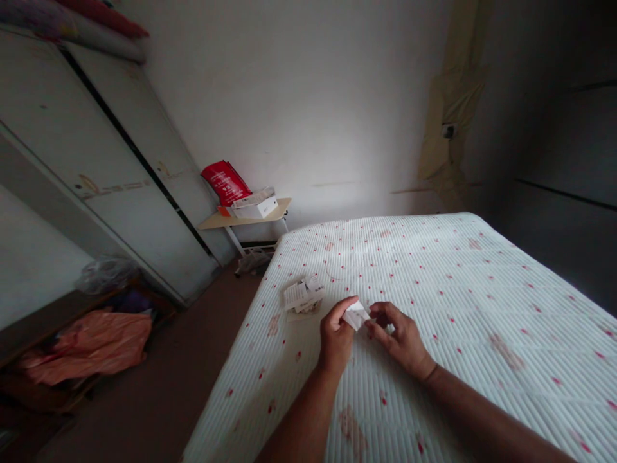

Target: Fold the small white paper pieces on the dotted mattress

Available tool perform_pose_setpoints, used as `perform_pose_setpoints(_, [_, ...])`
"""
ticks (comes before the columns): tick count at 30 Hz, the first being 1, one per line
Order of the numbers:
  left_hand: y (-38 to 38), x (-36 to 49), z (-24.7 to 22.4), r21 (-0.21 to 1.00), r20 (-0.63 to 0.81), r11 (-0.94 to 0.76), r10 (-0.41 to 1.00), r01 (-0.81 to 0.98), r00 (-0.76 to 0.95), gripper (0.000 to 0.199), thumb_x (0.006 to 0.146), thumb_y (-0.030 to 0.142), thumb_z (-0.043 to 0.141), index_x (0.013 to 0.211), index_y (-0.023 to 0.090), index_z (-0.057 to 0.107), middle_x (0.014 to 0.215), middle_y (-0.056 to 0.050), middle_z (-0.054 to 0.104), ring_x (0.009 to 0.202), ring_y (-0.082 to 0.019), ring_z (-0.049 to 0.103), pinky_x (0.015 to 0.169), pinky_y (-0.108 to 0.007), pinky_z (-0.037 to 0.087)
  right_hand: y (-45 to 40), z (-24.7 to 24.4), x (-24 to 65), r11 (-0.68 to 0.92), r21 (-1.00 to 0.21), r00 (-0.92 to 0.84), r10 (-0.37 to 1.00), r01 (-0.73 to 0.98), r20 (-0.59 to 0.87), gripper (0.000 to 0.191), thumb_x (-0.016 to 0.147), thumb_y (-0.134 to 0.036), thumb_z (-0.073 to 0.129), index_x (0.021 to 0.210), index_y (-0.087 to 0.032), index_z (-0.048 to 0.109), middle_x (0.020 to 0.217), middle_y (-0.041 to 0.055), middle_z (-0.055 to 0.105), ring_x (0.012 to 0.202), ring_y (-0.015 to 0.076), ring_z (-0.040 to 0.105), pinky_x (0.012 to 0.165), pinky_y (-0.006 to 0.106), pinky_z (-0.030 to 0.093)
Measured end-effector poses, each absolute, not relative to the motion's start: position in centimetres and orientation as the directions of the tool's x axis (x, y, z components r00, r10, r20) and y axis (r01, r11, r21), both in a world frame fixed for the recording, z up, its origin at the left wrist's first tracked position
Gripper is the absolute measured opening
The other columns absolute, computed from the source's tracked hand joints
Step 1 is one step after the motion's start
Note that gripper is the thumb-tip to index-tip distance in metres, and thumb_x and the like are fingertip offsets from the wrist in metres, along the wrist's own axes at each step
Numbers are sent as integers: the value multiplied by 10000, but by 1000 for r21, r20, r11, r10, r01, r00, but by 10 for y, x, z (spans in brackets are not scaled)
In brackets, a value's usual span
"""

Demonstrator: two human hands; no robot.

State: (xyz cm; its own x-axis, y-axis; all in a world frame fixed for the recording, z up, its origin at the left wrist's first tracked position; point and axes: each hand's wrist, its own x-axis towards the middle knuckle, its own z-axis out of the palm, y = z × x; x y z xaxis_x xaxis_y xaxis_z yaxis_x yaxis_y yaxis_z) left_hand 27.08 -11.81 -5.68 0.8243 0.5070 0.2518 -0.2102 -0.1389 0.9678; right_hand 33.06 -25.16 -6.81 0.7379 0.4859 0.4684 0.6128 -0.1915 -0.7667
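Observation:
Over the bed, my left hand (337,331) grips a small folded piece of white paper (356,316) between thumb and fingers. My right hand (399,335) is at the paper's right edge, its thumb and forefinger curled in and pinching near the corner. A loose pile of printed paper slips (304,294) lies on the bed, a little to the left of my left hand and beyond it. Whether the folded piece holds anything inside cannot be seen.
The bed (424,283) has a white ribbed cover with red dots. Beyond its far left corner, a small table (216,222) bears a red bag (225,182) and a white box (260,207). A wardrobe (116,141) and a shelf with an orange plastic bag (91,347) stand left.

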Motion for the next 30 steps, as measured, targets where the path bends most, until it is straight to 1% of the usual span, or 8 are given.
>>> perform_pose_setpoints(4, [-117,270,-58,960,280,-178,515,-218,810,254,694,132,546,897,178,691,879,-28,699,850,-179,620,789,-279,480,-251,-66,327,-200,-746,724,492,635,484,113,832,-293,500,877,-191,514,715,15,594,590,118,578,532,211,474])
perform_pose_setpoints(8, [-117,270,-57,951,305,-213,509,-226,805,202,681,118,540,813,168,684,797,-22,694,787,-173,620,746,-268,482,-251,-63,324,-190,-709,686,508,679,521,115,842,-278,484,903,-186,520,764,23,584,604,108,574,510,193,459])
perform_pose_setpoints(12, [-118,269,-57,938,333,-259,487,-230,807,198,674,100,541,802,172,675,771,-13,685,757,-161,615,723,-246,475,-251,-63,324,-207,-693,685,493,691,536,113,831,-246,477,919,-186,513,743,16,584,591,109,574,493,187,453])
perform_pose_setpoints(17, [-121,267,-57,916,376,-313,456,-250,806,159,682,114,555,785,170,662,751,-17,675,730,-162,614,696,-238,478,-250,-65,326,-237,-643,670,443,728,595,78,819,-201,455,870,-188,512,711,10,584,577,112,571,551,210,466])
perform_pose_setpoints(21, [-124,266,-55,902,397,-349,446,-253,802,153,678,109,559,777,172,656,732,-14,671,712,-158,612,692,-235,480,-251,-68,326,-264,-594,644,428,760,634,71,820,-181,453,863,-186,508,719,17,580,609,119,573,570,218,458])
perform_pose_setpoints(27, [-125,267,-54,925,361,-297,496,-236,790,192,653,84,531,765,168,662,728,-23,681,722,-166,617,705,-252,494,-251,-66,323,-287,-495,571,462,820,679,82,837,-184,441,845,-179,522,731,26,585,599,114,568,579,222,452])
perform_pose_setpoints(30, [-125,267,-52,941,330,-240,515,-237,791,162,651,106,552,757,157,664,726,-30,681,727,-168,619,705,-252,496,-252,-62,321,-264,-495,558,475,828,681,69,843,-202,468,851,-177,532,751,28,594,582,105,558,589,225,452])
